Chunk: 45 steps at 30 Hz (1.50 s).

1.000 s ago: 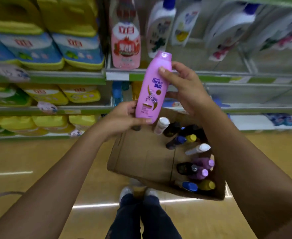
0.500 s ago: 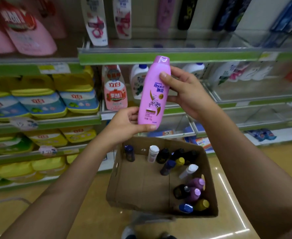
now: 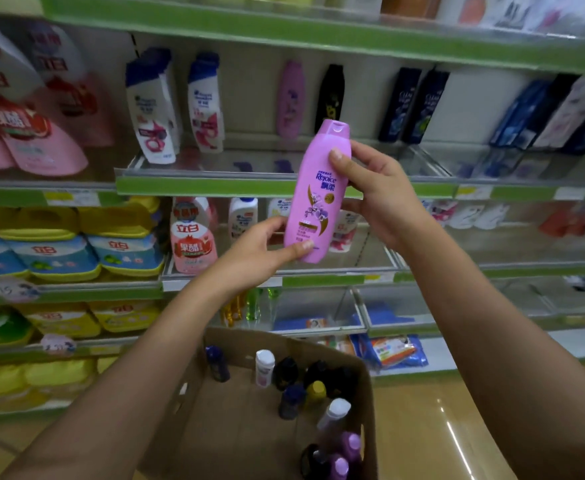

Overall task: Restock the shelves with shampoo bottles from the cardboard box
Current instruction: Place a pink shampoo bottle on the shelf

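Observation:
I hold a pink Rejoice shampoo bottle [image 3: 320, 188] upright in front of the shelves, label facing me. My left hand [image 3: 260, 252] grips its bottom end, thumb across the front. My right hand [image 3: 383, 195] holds its upper part from the right, thumb on the front below the cap. Below my arms, the open cardboard box [image 3: 235, 420] contains several bottles with white, black, yellow and purple caps along its right side. Behind the bottle runs a green-edged shelf [image 3: 215, 185] with a matching pink bottle [image 3: 290, 98] standing at its back.
White shampoo bottles [image 3: 152, 105] and dark bottles [image 3: 412, 105] stand on the same shelf, with gaps between them. Pink refill pouches [image 3: 24, 126] and yellow and blue packs [image 3: 66, 251] fill the left shelves. Lower right shelves [image 3: 526, 244] are sparsely stocked. The floor [image 3: 422, 410] is tan and glossy.
My view has tilted upward, bringing a higher shelf into sight. The pink bottle has risen with both hands keeping the same hold. The box now sits lower in view.

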Each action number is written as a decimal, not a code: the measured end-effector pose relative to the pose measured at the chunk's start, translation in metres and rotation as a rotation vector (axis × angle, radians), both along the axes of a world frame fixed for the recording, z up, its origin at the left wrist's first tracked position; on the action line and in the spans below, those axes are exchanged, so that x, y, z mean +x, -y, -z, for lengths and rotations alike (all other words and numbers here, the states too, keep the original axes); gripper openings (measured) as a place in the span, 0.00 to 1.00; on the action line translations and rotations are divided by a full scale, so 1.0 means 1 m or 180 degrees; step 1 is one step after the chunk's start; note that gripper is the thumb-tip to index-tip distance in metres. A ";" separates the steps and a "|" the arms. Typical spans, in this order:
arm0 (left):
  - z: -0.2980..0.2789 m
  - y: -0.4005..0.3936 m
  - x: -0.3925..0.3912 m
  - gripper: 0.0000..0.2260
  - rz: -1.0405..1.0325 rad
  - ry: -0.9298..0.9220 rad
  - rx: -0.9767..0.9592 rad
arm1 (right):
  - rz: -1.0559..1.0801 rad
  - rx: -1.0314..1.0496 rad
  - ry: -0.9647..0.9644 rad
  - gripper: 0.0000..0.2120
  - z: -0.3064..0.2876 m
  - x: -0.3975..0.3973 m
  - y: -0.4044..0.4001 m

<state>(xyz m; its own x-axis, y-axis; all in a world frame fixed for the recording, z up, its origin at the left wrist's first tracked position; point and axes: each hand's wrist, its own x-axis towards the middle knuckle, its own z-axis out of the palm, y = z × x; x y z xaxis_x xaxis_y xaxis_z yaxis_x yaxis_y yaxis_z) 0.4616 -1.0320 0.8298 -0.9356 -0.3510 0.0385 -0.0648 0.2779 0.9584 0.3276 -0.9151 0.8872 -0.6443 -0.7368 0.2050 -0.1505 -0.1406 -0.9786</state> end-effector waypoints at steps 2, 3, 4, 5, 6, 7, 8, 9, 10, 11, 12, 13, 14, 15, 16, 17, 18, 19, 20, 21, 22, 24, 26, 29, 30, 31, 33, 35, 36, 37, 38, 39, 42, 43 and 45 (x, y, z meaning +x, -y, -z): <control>-0.001 -0.015 -0.017 0.17 -0.0159 -0.0004 -0.0020 | -0.0078 0.0024 -0.0018 0.15 -0.003 -0.019 -0.009; -0.001 -0.022 -0.025 0.17 -0.0247 -0.0014 -0.0004 | -0.0135 0.0025 -0.0043 0.15 -0.005 -0.028 -0.013; -0.001 -0.028 -0.034 0.17 -0.0338 -0.0043 -0.0011 | -0.0196 0.0030 -0.0087 0.15 -0.006 -0.038 -0.017; -0.001 -0.033 -0.042 0.17 -0.0431 -0.0088 -0.0035 | -0.0251 0.0037 -0.0135 0.15 -0.007 -0.047 -0.018; -0.001 -0.036 -0.050 0.17 -0.0522 -0.0136 -0.0079 | -0.0288 0.0031 -0.0168 0.15 -0.008 -0.054 -0.019; -0.001 -0.039 -0.058 0.18 -0.0649 -0.0180 -0.0145 | -0.0339 0.0020 -0.0187 0.15 -0.009 -0.060 -0.019; -0.001 -0.040 -0.065 0.18 -0.0779 -0.0204 -0.0223 | -0.0386 -0.0008 -0.0194 0.14 -0.010 -0.066 -0.018; -0.002 -0.039 -0.073 0.19 -0.0881 -0.0227 -0.0304 | -0.0414 -0.0050 -0.0190 0.14 -0.011 -0.071 -0.016; -0.004 -0.036 -0.080 0.20 -0.0957 -0.0250 -0.0363 | -0.0432 -0.0087 -0.0186 0.15 -0.012 -0.077 -0.013; -0.005 -0.032 -0.087 0.20 -0.1007 -0.0272 -0.0410 | -0.0437 -0.0118 -0.0190 0.15 -0.013 -0.081 -0.010; -0.008 -0.025 -0.095 0.20 -0.1046 -0.0304 -0.0465 | -0.0434 -0.0155 -0.0191 0.15 -0.014 -0.087 -0.004; -0.009 -0.019 -0.102 0.21 -0.1083 -0.0326 -0.0528 | -0.0426 -0.0192 -0.0183 0.15 -0.015 -0.092 0.002; -0.011 -0.010 -0.110 0.20 -0.1108 -0.0349 -0.0582 | -0.0407 -0.0241 -0.0172 0.15 -0.016 -0.097 0.010; -0.014 -0.002 -0.116 0.20 -0.1121 -0.0369 -0.0616 | -0.0395 -0.0284 -0.0162 0.15 -0.017 -0.103 0.018; -0.016 0.005 -0.122 0.20 -0.1131 -0.0402 -0.0630 | -0.0384 -0.0316 -0.0158 0.14 -0.018 -0.107 0.026; -0.019 0.015 -0.128 0.20 -0.1143 -0.0444 -0.0662 | -0.0376 -0.0349 -0.0152 0.14 -0.019 -0.111 0.036; -0.021 0.025 -0.134 0.19 -0.1169 -0.0479 -0.0701 | -0.0372 -0.0380 -0.0144 0.14 -0.020 -0.116 0.046; -0.024 0.037 -0.140 0.19 -0.1185 -0.0507 -0.0736 | -0.0362 -0.0414 -0.0127 0.14 -0.021 -0.120 0.056; -0.027 0.047 -0.146 0.19 -0.1189 -0.0526 -0.0755 | -0.0345 -0.0447 -0.0110 0.14 -0.021 -0.124 0.067; -0.028 0.056 -0.151 0.19 -0.1184 -0.0531 -0.0754 | -0.0321 -0.0470 -0.0108 0.14 -0.022 -0.127 0.075; -0.029 0.066 -0.156 0.18 -0.1176 -0.0516 -0.0753 | -0.0288 -0.0476 -0.0111 0.14 -0.022 -0.131 0.085; -0.027 0.083 -0.166 0.17 -0.1169 -0.0450 -0.0802 | -0.0222 -0.0443 -0.0117 0.12 -0.020 -0.139 0.103; -0.022 0.097 -0.174 0.17 -0.1148 -0.0414 -0.0857 | -0.0156 -0.0403 -0.0099 0.10 -0.015 -0.147 0.118; -0.016 0.117 -0.185 0.17 -0.1113 -0.0403 -0.0858 | -0.0090 -0.0380 -0.0137 0.11 -0.006 -0.158 0.135; -0.014 0.122 -0.189 0.17 -0.1090 -0.0393 -0.0833 | -0.0099 -0.0370 -0.0177 0.12 -0.004 -0.161 0.139; -0.013 0.126 -0.192 0.17 -0.1064 -0.0366 -0.0822 | -0.0123 -0.0361 -0.0233 0.12 -0.002 -0.163 0.142; -0.009 0.133 -0.199 0.17 -0.1041 -0.0289 -0.0880 | -0.0161 -0.0393 -0.0280 0.11 0.000 -0.168 0.148; -0.003 0.139 -0.206 0.17 -0.1062 -0.0241 -0.0977 | -0.0125 -0.0430 -0.0252 0.13 0.005 -0.172 0.154; 0.000 0.142 -0.209 0.17 -0.1074 -0.0231 -0.1001 | -0.0110 -0.0431 -0.0232 0.14 0.008 -0.175 0.156; 0.004 0.145 -0.213 0.17 -0.1082 -0.0225 -0.0996 | -0.0113 -0.0430 -0.0223 0.15 0.011 -0.178 0.159; 0.007 0.147 -0.216 0.17 -0.1083 -0.0227 -0.0974 | -0.0131 -0.0439 -0.0220 0.15 0.014 -0.180 0.161; 0.010 0.150 -0.220 0.17 -0.1084 -0.0216 -0.0954 | -0.0143 -0.0463 -0.0210 0.15 0.016 -0.182 0.164; 0.014 0.156 -0.230 0.18 -0.1173 -0.0175 -0.1035 | -0.0079 -0.0506 -0.0169 0.17 0.018 -0.189 0.173; 0.014 0.158 -0.234 0.18 -0.1216 -0.0162 -0.1031 | -0.0035 -0.0480 -0.0200 0.17 0.018 -0.192 0.177; 0.014 0.162 -0.243 0.18 -0.1258 -0.0138 -0.0976 | 0.0016 -0.0405 -0.0266 0.19 0.018 -0.198 0.186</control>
<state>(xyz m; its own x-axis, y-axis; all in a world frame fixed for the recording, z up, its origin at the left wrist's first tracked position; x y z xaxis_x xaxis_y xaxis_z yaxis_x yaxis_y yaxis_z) 0.2187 -1.1938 0.8161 -0.7287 -0.6446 0.2313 -0.1839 0.5095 0.8406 0.1295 -1.1006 0.8692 -0.6247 -0.6982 0.3496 -0.2316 -0.2618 -0.9369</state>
